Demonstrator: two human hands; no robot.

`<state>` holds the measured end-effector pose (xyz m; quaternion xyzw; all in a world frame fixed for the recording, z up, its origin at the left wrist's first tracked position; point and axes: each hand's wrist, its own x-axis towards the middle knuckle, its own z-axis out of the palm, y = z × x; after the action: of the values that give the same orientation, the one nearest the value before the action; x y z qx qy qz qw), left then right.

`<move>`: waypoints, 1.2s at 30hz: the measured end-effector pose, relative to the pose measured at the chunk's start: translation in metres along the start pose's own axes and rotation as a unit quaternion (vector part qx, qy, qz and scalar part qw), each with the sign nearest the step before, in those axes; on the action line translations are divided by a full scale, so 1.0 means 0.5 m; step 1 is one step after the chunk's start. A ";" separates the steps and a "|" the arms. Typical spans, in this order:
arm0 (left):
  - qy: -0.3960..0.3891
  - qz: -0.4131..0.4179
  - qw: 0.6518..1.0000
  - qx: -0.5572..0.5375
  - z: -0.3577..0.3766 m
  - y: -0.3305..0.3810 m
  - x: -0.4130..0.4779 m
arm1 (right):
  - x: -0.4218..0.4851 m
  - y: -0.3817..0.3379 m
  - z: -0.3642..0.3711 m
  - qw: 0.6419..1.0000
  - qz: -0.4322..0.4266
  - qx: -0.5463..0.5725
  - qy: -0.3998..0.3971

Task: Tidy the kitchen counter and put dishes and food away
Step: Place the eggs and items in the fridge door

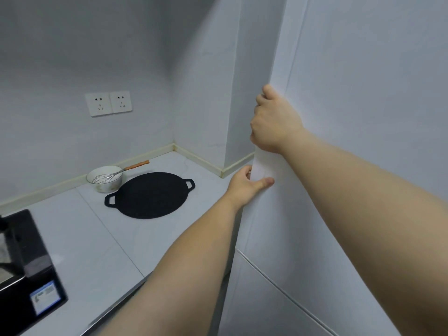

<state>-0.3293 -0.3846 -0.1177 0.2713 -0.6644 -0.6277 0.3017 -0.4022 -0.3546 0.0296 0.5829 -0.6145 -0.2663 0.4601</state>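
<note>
A tall white fridge door [351, 117] fills the right side of the view. My right hand [272, 122] grips its left edge at about mid height, fingers curled round the edge. Lower down, my left hand [247, 185] holds the same edge, thumb lying on the door's front and fingers tucked behind it. On the pale counter [97, 234] lies a flat black griddle pan [149, 195] with two loop handles. Just behind the pan stands a white bowl [104, 181] with a wire whisk [114, 174] resting in it, its orange handle pointing right.
A black gas hob [24, 270] with a sticker sits at the counter's front left. Two white wall sockets [108, 103] are set in the grey back wall. A seam [278, 282] below my hands separates the fridge's upper door from its lower one.
</note>
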 end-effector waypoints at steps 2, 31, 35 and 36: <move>0.013 -0.002 1.000 -0.005 -0.002 -0.005 -0.008 | 0.002 -0.006 0.001 1.000 0.007 -0.001 0.002; 0.001 0.002 0.998 0.056 -0.153 -0.022 -0.305 | -0.094 -0.140 -0.307 1.000 0.020 0.009 -0.019; -0.012 0.001 0.998 0.064 -0.178 -0.019 -0.371 | -0.135 -0.160 -0.375 0.999 0.019 0.024 -0.040; -0.019 0.001 0.998 0.064 -0.183 -0.018 -0.391 | -0.148 -0.166 -0.393 0.999 0.017 0.020 -0.037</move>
<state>-0.1304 -0.3019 -0.1359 0.2774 -0.7090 -0.5888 0.2714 -0.1989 -0.2572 0.0246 0.5712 -0.6462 -0.2673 0.4297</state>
